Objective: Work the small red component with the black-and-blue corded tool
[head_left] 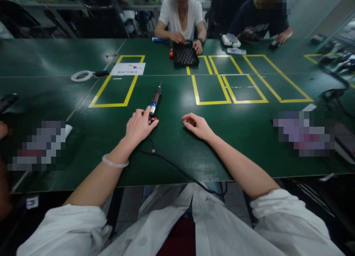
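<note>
An electric screwdriver (155,100) with a black and blue body lies on the green table (172,145), tip pointing away from me. My left hand (139,125) rests on the table with its fingers touching the screwdriver's near end, not wrapped round it. A black cable (172,165) runs from there toward me. My right hand (197,126) lies on the table to the right, fingers loosely curled around a small red thing that I cannot make out.
Yellow tape rectangles (115,89) mark the table ahead. A white ring (81,76) and a sheet of paper (128,68) lie at the back left. Across the table a person's hands rest at a black tray (185,55); another person sits to the right.
</note>
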A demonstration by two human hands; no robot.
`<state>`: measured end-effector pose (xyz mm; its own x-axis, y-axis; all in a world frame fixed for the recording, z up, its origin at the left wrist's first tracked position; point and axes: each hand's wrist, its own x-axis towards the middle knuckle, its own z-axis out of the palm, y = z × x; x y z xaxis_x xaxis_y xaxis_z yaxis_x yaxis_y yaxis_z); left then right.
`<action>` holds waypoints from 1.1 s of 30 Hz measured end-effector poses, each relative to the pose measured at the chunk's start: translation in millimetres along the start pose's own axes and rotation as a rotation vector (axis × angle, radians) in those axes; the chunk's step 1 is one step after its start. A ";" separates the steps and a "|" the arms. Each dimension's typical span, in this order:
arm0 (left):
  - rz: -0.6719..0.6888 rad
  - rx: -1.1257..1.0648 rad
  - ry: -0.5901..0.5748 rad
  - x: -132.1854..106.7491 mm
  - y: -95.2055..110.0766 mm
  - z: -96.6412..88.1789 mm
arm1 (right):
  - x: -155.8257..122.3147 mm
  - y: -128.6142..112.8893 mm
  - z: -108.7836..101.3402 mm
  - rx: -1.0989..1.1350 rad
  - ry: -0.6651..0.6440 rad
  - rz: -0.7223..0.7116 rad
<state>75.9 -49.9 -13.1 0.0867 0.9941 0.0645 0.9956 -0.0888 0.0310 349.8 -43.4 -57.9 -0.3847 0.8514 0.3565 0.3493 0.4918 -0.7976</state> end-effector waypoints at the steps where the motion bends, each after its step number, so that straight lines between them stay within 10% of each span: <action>1: -0.031 0.003 0.001 3.6 -13.9 -0.2 | 0.1 0.2 0.1 -0.003 -0.002 0.002; 15: -0.471 0.069 -0.002 26.4 -170.4 -3.1 | 0.4 1.7 1.5 -0.016 -0.018 0.011; 33: -0.530 -0.010 0.400 27.1 -163.6 13.0 | 0.6 0.9 -0.2 -0.031 -0.038 0.013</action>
<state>-84.1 -7.6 -29.4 -0.4370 0.8040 0.4033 0.8991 0.4038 0.1693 350.1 -42.5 -58.3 -0.4120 0.8505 0.3269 0.3802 0.4866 -0.7866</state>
